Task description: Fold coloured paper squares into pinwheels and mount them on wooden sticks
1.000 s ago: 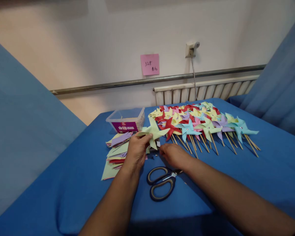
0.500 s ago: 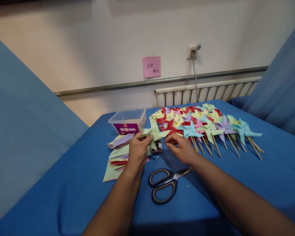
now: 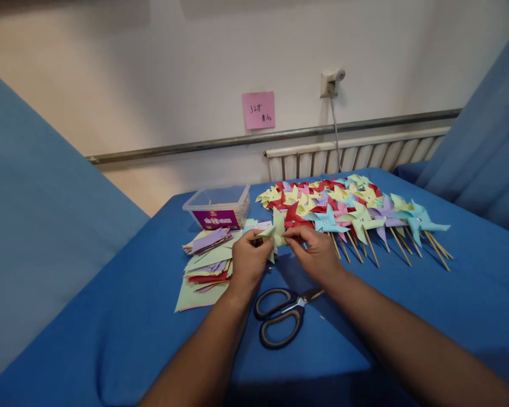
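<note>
My left hand [image 3: 250, 259] is closed on a pale green paper pinwheel [image 3: 279, 219], its thumb and fingers pinching the folded paper. Beside it, my right hand [image 3: 317, 253] is pinched at the pinwheel's right side, near the middle; whatever its fingertips hold is too small to make out. Below both hands, a pair of scissors [image 3: 280, 317] with dark handles lies on the blue cloth, its blades pointing right. A small box behind the pinwheel is mostly hidden by the hands.
Finished pinwheels [image 3: 360, 219] on wooden sticks lie in rows at the back right. Stacks of coloured paper [image 3: 203, 277] lie left of my hands. A clear plastic tub [image 3: 216, 206] with a purple label stands behind them. Blue curtains [image 3: 29, 226] hang at the sides.
My right hand has moved left and up to the pinwheel, its fingertips now at the paper. My left hand has shifted slightly right, and the pinwheel has turned.
</note>
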### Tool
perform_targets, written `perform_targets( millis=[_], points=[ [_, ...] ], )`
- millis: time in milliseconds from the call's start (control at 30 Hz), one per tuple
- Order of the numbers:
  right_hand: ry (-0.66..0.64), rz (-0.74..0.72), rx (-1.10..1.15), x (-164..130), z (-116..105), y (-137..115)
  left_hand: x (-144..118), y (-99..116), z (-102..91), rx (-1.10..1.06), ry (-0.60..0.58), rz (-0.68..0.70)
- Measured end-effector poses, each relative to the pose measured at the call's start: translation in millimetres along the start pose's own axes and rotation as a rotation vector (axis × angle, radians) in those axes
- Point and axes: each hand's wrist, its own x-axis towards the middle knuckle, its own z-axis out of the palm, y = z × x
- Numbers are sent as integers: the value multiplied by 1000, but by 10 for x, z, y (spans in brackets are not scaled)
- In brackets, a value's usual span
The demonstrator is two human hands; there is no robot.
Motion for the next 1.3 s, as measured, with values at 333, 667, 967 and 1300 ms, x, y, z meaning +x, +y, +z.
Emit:
perform_targets(
  millis=[333,667,967,1300],
  points=[
    [-19,18,-136,14,-21,-2,-12,-39,23,52,-17,19],
    [-42,83,-86,60,-3,86,-6,-87,33,27,-23,-13],
    [-49,106,-72,62,-10,120,9,-112,26,42,-34,-11],
    [29,6,29,49,-16,63,4,-89,30,27,-45,-3]
  ],
)
